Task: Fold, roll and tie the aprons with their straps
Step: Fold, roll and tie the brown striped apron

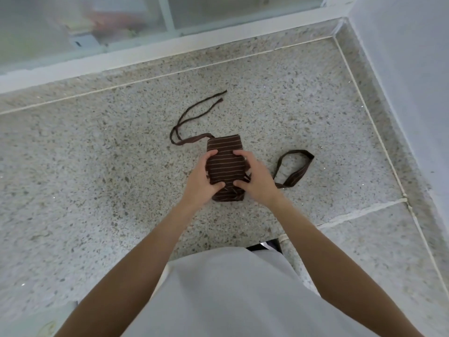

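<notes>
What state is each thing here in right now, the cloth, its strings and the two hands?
Striped apron: folded narrow, partly rolled, lying on the speckled counter, not tied.
Thin straps: loose, trailing off to the far left.
Wide strap loop: loose, lying on the right.
Left hand: gripping the roll's left side.
Right hand: gripping the roll's right side.

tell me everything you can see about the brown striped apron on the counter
The apron is dark brown cloth with thin pale stripes, folded into a narrow strip and partly rolled from its near end. It lies on a speckled stone counter. The left hand and right hand grip the roll from either side, fingers curled over the top. A thin tie strap trails loose to the far left, untied. A wider striped loop strap lies flat to the right.
</notes>
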